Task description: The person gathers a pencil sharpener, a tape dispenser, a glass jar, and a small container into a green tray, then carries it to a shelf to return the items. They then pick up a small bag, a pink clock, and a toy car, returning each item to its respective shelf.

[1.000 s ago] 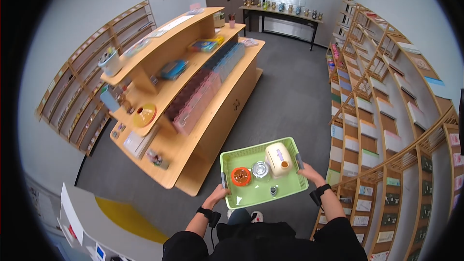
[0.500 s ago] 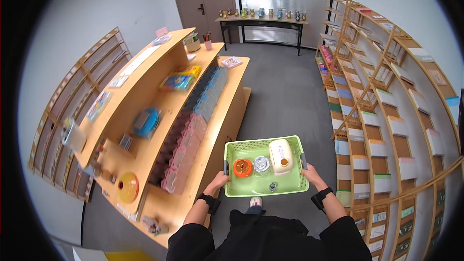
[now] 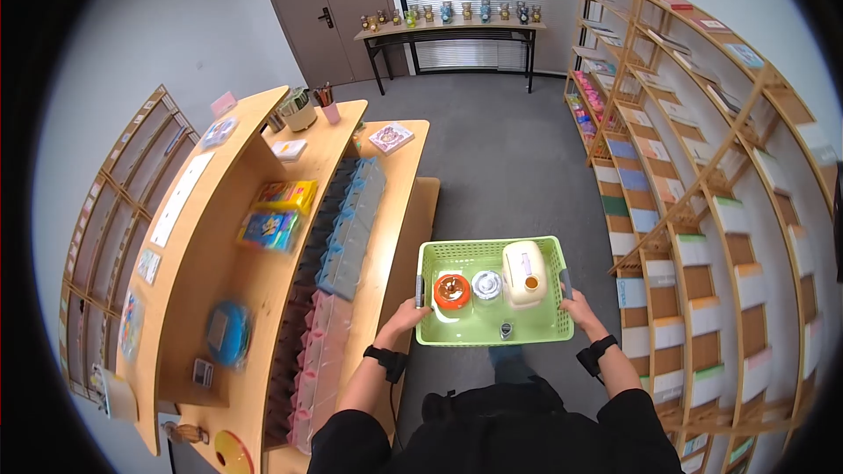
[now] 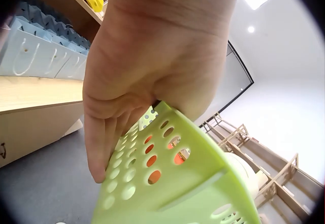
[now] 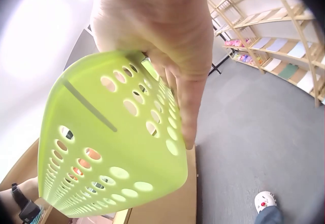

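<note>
A light green plastic basket (image 3: 474,325) with perforated walls and grey handles is held level in front of the body. My left hand (image 3: 406,319) grips its left handle, fingers lying along the outer wall in the left wrist view. At the opposite end my right hand (image 3: 584,312) holds the right handle, its fingers (image 5: 189,112) likewise running down the outside. Inside the basket stand an orange round container (image 3: 452,292), a clear lidded jar (image 3: 486,286), a cream rounded box (image 3: 525,274) with an amber round part, and a small grey-and-black item (image 3: 507,329).
A wooden display counter (image 3: 241,219) with pink and blue bags (image 3: 351,228) runs along the left. Wooden racks (image 3: 702,211) of cards and notebooks line the right. Grey floor (image 3: 500,149) lies between them, leading to a table (image 3: 452,30) with several small jars by the window.
The person has moved forward and the view has turned left, so the counter and far table appear closer. Both hands keep hold of the basket, and its contents stay in place.
</note>
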The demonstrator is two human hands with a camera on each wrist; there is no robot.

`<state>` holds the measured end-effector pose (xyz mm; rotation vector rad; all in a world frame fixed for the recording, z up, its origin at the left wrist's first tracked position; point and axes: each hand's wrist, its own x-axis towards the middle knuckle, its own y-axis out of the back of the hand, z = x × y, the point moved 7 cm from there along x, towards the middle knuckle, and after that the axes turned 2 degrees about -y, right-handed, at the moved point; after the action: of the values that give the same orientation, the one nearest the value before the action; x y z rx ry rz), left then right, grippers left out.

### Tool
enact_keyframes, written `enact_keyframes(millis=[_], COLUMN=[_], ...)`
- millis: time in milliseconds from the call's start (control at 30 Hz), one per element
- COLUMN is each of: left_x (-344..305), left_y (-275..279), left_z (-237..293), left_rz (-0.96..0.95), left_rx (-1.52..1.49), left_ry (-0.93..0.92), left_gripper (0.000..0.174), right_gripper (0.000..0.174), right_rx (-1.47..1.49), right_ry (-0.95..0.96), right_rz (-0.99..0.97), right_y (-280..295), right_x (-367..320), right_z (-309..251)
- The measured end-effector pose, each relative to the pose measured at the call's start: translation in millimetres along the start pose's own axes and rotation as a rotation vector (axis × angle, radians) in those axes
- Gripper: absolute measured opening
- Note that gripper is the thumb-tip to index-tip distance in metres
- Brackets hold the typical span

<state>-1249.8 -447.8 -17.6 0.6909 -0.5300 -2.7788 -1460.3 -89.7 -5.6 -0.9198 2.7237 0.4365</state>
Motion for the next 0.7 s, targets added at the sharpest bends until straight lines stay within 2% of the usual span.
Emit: enact_keyframes(millis=[67,133,200,267,333,367,433,500,600,667,700], left_x=[61.0,105.8,148.5,169.3,190.5,212.8,241.0,291.5,371.9,435.1,466.9], left_y=[15.8,39.2,68.7,98.3,138.4,145.3,162.5,153.1,138.7,141.9,152.3], left_z=[-0.9,23.9,55.7,109.4,156.0,166.2,232.3,272.5,321.7,337.9,342.9], left_rz=[0.013,0.042,0.144,0.194,0.485,0.488,0.741,0.511,0.498,0.408,0.405], left_rx=[-0.020,0.011,0.081,0.106,0.273,0.269,0.457,0.202,0.353,0.564,0.567], left_ry=[-0.021,-0.015,-0.053,0.008,0.003,0.009,-0.486,-0.478,-0.594,-0.399,-0.406], left_gripper=[0.038,0.043,0.046,0.051,0.055,0.055,0.064,0.068,0.076,0.089,0.089], right_gripper=[0.066,0.065,0.065,0.064,0.063,0.062,0.059,0.058,0.056,0.055,0.055], right_rx=[-0.019,-0.032,-0.111,-0.106,-0.093,-0.082,-0.116,-0.105,-0.067,-0.170,-0.164], right_ry=[0.028,0.055,0.091,0.080,0.058,0.068,0.116,0.102,0.111,0.126,0.124], right_rz=[-0.005,-0.018,-0.014,-0.055,-0.092,-0.070,0.004,-0.022,-0.052,0.013,-0.014], right_y=[12.4,20.5,31.4,36.0,30.2,28.4,24.0,13.0,-4.2,-9.8,-14.6], right_x=[65.4,123.5,178.6,229.2,272.1,297.4,346.1,397.1,479.0,535.3,558.6], right_z=[-10.7,-35.3,-70.9,-110.4,-129.8,-139.6,-159.2,-172.7,-176.3,-181.1,-189.8])
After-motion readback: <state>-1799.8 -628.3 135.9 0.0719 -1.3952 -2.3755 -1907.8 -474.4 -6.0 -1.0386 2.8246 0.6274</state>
